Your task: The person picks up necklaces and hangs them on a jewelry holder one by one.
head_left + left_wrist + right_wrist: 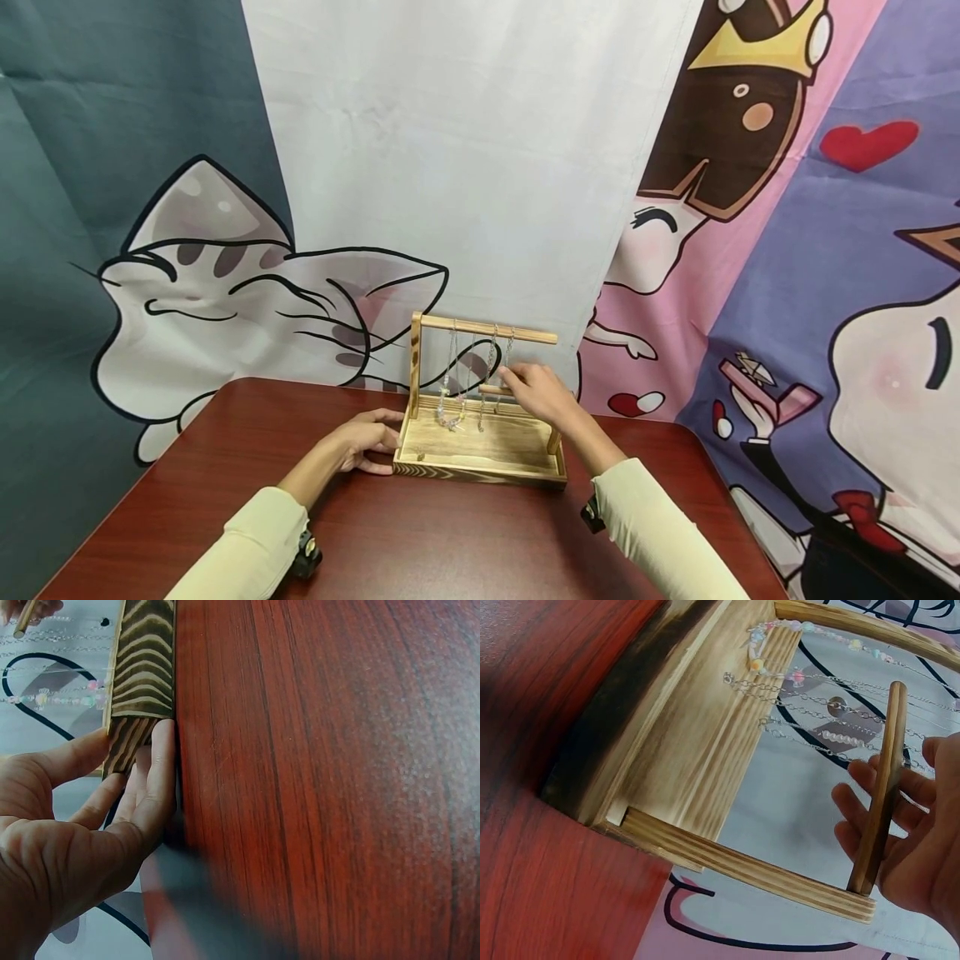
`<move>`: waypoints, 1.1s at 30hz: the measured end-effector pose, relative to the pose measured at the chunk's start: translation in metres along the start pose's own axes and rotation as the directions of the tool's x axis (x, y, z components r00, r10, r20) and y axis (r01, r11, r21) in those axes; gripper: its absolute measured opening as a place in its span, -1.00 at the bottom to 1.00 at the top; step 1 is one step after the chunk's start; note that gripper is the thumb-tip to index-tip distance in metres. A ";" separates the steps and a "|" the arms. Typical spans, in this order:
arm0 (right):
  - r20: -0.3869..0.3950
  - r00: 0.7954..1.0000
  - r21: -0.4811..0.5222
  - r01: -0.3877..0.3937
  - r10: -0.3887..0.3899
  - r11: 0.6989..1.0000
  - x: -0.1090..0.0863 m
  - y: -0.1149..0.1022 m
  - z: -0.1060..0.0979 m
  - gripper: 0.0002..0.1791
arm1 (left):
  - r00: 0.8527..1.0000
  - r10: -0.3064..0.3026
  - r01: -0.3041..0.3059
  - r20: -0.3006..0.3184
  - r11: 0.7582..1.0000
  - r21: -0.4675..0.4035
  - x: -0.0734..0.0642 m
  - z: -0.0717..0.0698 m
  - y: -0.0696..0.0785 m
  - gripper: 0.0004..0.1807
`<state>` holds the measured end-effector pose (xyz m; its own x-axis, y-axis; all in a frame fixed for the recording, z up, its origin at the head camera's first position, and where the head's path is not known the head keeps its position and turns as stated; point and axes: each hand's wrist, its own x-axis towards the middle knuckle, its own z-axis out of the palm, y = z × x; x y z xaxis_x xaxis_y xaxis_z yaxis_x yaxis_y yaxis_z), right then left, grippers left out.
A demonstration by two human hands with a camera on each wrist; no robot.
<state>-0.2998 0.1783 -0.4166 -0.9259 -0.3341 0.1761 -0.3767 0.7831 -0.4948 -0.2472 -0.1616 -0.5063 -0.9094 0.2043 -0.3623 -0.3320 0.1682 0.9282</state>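
Observation:
A wooden jewelry stand (480, 475) has a tray base, a long upper bar (525, 335) and a shorter lower bar (25, 619). From the upper bar hangs a pastel beaded necklace (452, 423), with thin silver chains (491, 354) beside it. My left hand (365, 442) grips the left end of the tray, thumb and fingers spread across its edges, as the left wrist view (82, 817) shows. At the lower bar, my right hand (536, 390) pinches a silver chain between thumb and index finger; its other fingers (851, 802) extend behind the bar.
The stand rests on a reddish-brown wooden table (420, 533), toward its back edge. A cartoon-printed cloth (480, 167) hangs behind. Dark wrist devices (306, 554) sit at both sleeve cuffs.

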 end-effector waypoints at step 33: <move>-0.211 0.901 -0.055 0.375 -0.378 0.925 -0.034 -0.016 0.023 -0.63 | 1.000 -0.006 0.006 -0.004 1.000 -0.003 0.002 0.000 0.000 -0.20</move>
<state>-0.2619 0.1648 -0.4342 -0.6981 -0.4863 0.5255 -0.6973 0.6284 -0.3448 -0.2489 -0.1614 -0.5067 -0.9084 0.1999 -0.3672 -0.3378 0.1666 0.9264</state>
